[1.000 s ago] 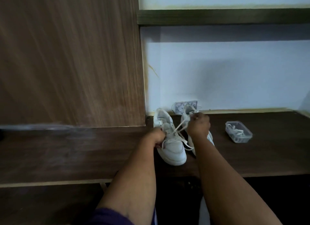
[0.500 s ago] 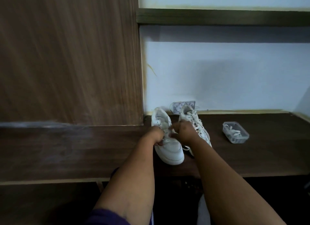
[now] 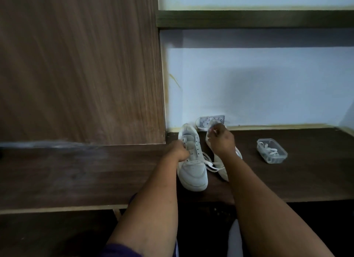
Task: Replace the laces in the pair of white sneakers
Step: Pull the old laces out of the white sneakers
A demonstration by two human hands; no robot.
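Note:
Two white sneakers stand side by side on the dark wooden desk (image 3: pixel 76 172), toes toward me. The left sneaker (image 3: pixel 192 168) shows bare eyelets along its upper. My left hand (image 3: pixel 179 151) grips it at the tongue and eyelet row. My right hand (image 3: pixel 221 138) is raised above the right sneaker (image 3: pixel 224 171), mostly hidden behind it, and pinches a white lace (image 3: pixel 210 163). The lace trails down in loose loops between the two shoes.
A small clear plastic box (image 3: pixel 272 150) holding white laces sits on the desk to the right. A wall socket (image 3: pixel 211 121) is behind the shoes. A tall wooden panel (image 3: pixel 80 65) stands at left and a shelf (image 3: pixel 249 19) runs above.
My right hand has lifted up and back from the left sneaker's eyelets, drawing the lace out. My left hand stays on the left sneaker.

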